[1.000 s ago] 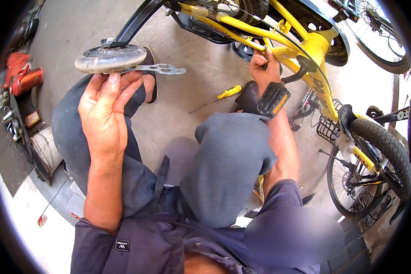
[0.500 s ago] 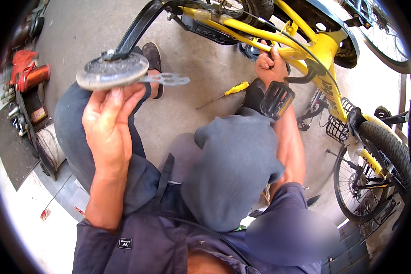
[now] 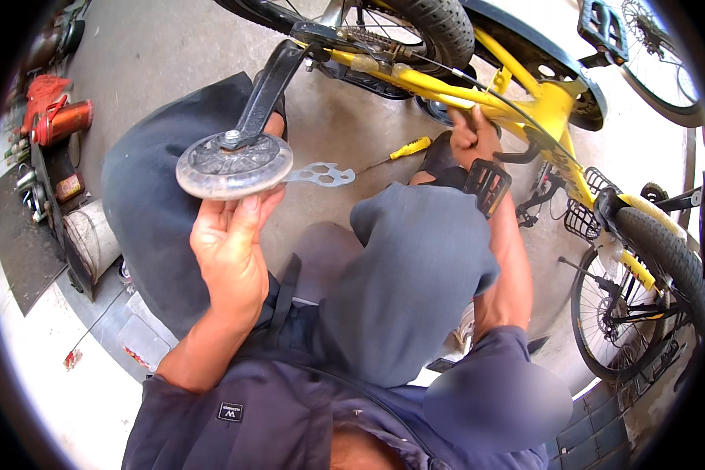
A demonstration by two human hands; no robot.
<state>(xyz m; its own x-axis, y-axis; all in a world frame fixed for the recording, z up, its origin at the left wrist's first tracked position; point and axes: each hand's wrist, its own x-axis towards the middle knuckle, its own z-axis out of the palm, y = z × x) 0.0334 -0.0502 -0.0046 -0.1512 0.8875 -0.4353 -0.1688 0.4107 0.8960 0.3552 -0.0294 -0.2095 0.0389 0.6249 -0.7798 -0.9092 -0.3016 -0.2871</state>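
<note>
A small stabiliser wheel (image 3: 211, 168), clear-rimmed with a dark hub, hangs on a black bracket (image 3: 268, 90) from the yellow bicycle. My left hand (image 3: 231, 243) is closed just under this wheel, its fingertips at the rim. A flat silver spanner with several holes (image 3: 325, 174) sticks out to the right from those fingers, its other end hidden behind the wheel. On the right, my right hand (image 3: 476, 139) is closed at the yellow bicycle frame (image 3: 478, 95), with its fingertips against the tube. A black pedal (image 3: 487, 188) overlaps my right wrist.
A yellow-handled screwdriver (image 3: 410, 147) lies on the concrete floor between my knees. At the left are an orange-red cylinder (image 3: 64, 123) and a dark toolbox (image 3: 61, 207). Another bicycle's wheel (image 3: 615, 317) stands at the right. The yellow bicycle's tyre (image 3: 439, 35) is at the top.
In the picture, the stabiliser wheel, its bracket, my left hand and the spanner have shifted right and down together. My right hand stays at the frame, slightly further right and down.
</note>
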